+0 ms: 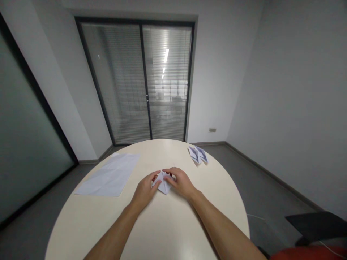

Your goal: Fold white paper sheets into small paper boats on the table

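A small white folded paper [163, 185] lies on the cream round table [168, 224] between my hands. My left hand [145, 190] rests on its left side, fingers curled and pinching the edge. My right hand [181, 181] covers its right side, fingertips pressed on the upper fold. Part of the paper is hidden under both hands.
A large flat white sheet [110, 174] lies on the table's left. Two small folded printed papers [198, 154] sit near the far right edge. Glass sliding doors with blinds [141, 83] stand behind the table. A dark chair [317, 224] is at the lower right.
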`<state>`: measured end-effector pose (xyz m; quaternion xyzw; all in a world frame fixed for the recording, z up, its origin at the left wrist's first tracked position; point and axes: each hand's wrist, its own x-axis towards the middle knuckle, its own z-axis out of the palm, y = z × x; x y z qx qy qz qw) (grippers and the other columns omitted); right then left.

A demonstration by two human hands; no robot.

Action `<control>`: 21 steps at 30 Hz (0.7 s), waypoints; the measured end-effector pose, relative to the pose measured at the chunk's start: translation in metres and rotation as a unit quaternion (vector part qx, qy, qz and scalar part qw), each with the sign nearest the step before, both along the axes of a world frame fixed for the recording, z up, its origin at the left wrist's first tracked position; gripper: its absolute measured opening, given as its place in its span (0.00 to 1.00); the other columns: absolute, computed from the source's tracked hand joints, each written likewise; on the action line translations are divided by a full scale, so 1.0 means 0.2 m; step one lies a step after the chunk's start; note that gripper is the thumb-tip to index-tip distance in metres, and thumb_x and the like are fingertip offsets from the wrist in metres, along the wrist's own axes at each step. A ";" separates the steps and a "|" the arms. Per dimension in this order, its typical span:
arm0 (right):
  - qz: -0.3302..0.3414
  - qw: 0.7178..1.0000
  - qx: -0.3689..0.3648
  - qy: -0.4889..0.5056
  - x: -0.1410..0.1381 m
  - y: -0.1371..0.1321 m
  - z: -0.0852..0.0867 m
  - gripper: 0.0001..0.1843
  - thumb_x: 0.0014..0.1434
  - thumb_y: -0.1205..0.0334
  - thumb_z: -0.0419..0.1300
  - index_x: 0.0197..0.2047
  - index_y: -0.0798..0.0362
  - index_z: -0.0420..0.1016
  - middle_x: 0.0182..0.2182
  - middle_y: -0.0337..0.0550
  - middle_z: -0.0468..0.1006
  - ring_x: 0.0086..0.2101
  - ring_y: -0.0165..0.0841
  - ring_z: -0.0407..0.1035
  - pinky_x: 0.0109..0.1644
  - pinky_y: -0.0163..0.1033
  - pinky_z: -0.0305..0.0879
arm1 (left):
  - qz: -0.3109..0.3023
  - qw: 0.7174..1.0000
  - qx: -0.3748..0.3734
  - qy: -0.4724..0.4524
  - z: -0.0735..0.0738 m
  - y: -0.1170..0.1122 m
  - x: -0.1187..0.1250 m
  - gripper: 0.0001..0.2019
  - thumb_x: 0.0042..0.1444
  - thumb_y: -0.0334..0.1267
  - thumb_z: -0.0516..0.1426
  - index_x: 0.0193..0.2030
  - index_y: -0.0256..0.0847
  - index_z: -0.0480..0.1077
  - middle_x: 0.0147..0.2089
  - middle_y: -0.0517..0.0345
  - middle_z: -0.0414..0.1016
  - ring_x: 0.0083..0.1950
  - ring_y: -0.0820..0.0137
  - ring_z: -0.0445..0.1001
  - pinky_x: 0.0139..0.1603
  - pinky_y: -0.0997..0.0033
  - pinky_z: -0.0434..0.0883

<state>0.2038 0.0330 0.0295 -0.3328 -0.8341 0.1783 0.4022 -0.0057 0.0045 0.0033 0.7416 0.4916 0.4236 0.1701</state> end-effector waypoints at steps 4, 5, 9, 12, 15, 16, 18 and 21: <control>-0.002 0.998 0.060 -0.018 0.00 0.00 0.01 0.11 0.68 0.60 0.60 0.52 0.48 0.77 0.42 0.45 0.83 0.42 0.38 0.74 0.49 0.44 0.65 | 0.013 0.998 0.056 0.018 0.01 -0.01 -0.01 0.13 0.67 0.42 0.55 0.54 0.43 0.73 0.48 0.53 0.81 0.47 0.65 0.78 0.51 0.64 0.72; -0.003 0.997 0.075 -0.020 0.00 0.00 0.01 0.10 0.68 0.60 0.60 0.51 0.48 0.77 0.42 0.45 0.83 0.42 0.38 0.73 0.48 0.44 0.64 | 0.015 0.997 0.071 0.023 0.02 -0.01 -0.01 0.13 0.67 0.43 0.54 0.53 0.43 0.74 0.47 0.54 0.81 0.46 0.65 0.78 0.51 0.64 0.72; -0.006 0.993 0.114 -0.009 -0.01 0.00 0.02 0.07 0.68 0.61 0.60 0.47 0.49 0.77 0.39 0.44 0.82 0.40 0.37 0.72 0.46 0.43 0.63 | 0.023 0.992 0.120 0.044 0.04 -0.02 -0.01 0.11 0.68 0.43 0.54 0.47 0.43 0.75 0.43 0.56 0.81 0.44 0.66 0.78 0.48 0.66 0.72; -0.003 0.993 0.114 -0.007 -0.01 0.00 0.02 0.05 0.68 0.61 0.59 0.44 0.50 0.77 0.37 0.44 0.82 0.39 0.37 0.72 0.46 0.43 0.63 | 0.030 0.990 0.132 0.051 0.05 -0.03 0.00 0.10 0.68 0.42 0.54 0.44 0.43 0.75 0.40 0.56 0.80 0.42 0.66 0.77 0.47 0.66 0.71; 0.000 0.994 0.105 -0.007 0.00 0.00 0.02 0.04 0.68 0.61 0.60 0.43 0.49 0.76 0.37 0.43 0.81 0.40 0.37 0.71 0.46 0.43 0.63 | 0.029 0.989 0.133 0.052 0.06 -0.03 0.00 0.10 0.68 0.41 0.54 0.42 0.43 0.75 0.40 0.57 0.80 0.43 0.67 0.77 0.46 0.67 0.71; 0.001 0.995 0.103 -0.007 0.00 0.00 0.02 0.04 0.68 0.61 0.60 0.44 0.49 0.76 0.38 0.43 0.81 0.40 0.37 0.71 0.47 0.43 0.63 | 0.027 0.989 0.133 0.052 0.07 -0.04 0.00 0.09 0.68 0.41 0.54 0.42 0.43 0.75 0.40 0.57 0.80 0.43 0.67 0.77 0.47 0.67 0.70; 0.003 0.995 0.098 -0.007 0.00 0.00 0.01 0.04 0.68 0.61 0.60 0.44 0.49 0.76 0.38 0.43 0.81 0.40 0.37 0.71 0.47 0.43 0.63 | 0.024 0.989 0.133 0.052 0.07 -0.04 0.00 0.09 0.68 0.41 0.54 0.42 0.43 0.75 0.40 0.57 0.80 0.43 0.67 0.77 0.47 0.67 0.70; 0.007 0.995 0.095 -0.007 0.00 0.00 0.01 0.04 0.68 0.61 0.60 0.44 0.49 0.75 0.38 0.43 0.81 0.41 0.37 0.71 0.48 0.43 0.62 | 0.022 0.989 0.133 0.053 0.07 -0.04 0.00 0.09 0.68 0.41 0.53 0.42 0.43 0.74 0.41 0.56 0.80 0.44 0.66 0.77 0.47 0.66 0.70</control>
